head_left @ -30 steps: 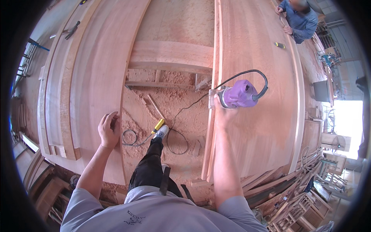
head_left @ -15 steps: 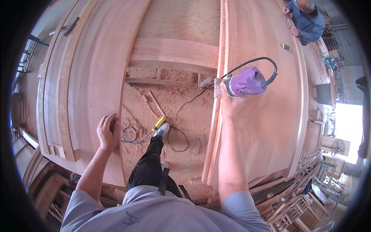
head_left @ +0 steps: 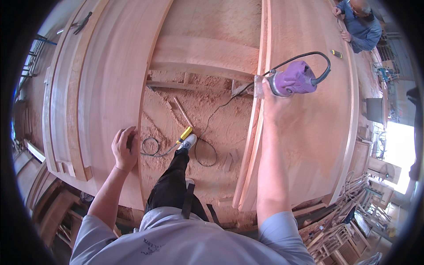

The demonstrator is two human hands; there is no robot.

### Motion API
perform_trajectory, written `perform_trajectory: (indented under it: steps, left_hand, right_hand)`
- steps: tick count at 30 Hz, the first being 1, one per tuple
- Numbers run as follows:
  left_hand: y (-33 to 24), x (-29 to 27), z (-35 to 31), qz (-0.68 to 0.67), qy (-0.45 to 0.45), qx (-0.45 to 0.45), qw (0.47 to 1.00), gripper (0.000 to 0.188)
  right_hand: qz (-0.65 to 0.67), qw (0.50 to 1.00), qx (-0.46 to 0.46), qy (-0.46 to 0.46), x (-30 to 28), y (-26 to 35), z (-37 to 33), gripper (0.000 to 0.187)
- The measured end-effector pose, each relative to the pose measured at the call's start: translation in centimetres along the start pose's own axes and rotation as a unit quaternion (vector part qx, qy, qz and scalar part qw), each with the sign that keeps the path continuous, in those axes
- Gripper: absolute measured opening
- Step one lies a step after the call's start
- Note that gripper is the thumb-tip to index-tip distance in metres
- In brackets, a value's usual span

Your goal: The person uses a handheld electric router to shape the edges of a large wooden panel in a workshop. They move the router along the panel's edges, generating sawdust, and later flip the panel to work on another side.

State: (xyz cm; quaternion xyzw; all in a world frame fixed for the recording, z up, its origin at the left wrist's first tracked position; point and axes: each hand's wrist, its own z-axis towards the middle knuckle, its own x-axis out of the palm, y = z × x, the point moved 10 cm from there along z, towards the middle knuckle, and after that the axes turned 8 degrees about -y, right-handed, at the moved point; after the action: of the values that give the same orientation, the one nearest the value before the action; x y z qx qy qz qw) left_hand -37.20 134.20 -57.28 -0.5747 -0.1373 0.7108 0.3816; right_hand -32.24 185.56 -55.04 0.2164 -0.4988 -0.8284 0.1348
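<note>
A purple trim router (head_left: 293, 80) with a clear base is gripped in my right hand (head_left: 276, 102). My fingers wrap around its lower body, largely hidden from view. The router lies tilted on its side, its base against the long wooden strip (head_left: 253, 145) along the left edge of the right-hand panel (head_left: 309, 145). A black cord loops out of its back end. My left hand (head_left: 125, 147) holds nothing; its fingers are loosely bent with a gap to the thumb, at the right edge of the left-hand panel (head_left: 104, 88).
Between the panels, the sawdust-covered floor holds a yellow power strip (head_left: 185, 134) by my shoe, a coiled cord and wood scraps. A wooden crosspiece (head_left: 203, 55) spans the gap. A hammer (head_left: 82, 23) lies far left. Another person (head_left: 364, 28) works at the far right, near a yellow-black tool (head_left: 337, 54).
The router and my right hand have slid farther away along the strip. My left hand stays at the left panel's edge. The whole view has shifted slightly.
</note>
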Motion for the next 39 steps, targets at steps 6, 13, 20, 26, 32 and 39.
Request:
perform_trajectory:
  steps: [6,13,20,26,32,39]
  left_hand:
    - [0.8,0.7,0.2,-0.001,0.004,0.003,1.000,0.025]
    - [1.7,1.8,1.1,-0.007,0.001,0.003,1.000,0.025]
    - [1.8,0.4,0.7,0.011,0.002,-0.009,1.000,0.026]
    - [0.1,-2.3,0.9,0.002,-0.018,0.041,0.999,0.025]
    - [-1.0,-7.3,-2.9,-0.023,-0.024,0.012,0.999,0.031]
    - [-23.6,-15.8,-10.4,-0.233,0.108,0.115,0.960,0.068]
  right_hand:
    - [0.016,1.000,-0.018,-0.019,1.4,-1.6,1.7,0.047]
    - [0.031,0.998,-0.023,-0.045,3.1,-3.1,4.2,0.065]
    - [0.002,1.000,0.002,-0.026,5.2,-1.9,4.9,0.063]
    - [0.103,0.993,0.050,0.029,4.7,1.6,4.6,0.062]
    - [0.156,0.971,0.087,0.161,-0.6,14.5,-10.2,0.068]
    - [0.187,0.821,0.350,0.410,-13.7,24.9,-37.6,0.072]
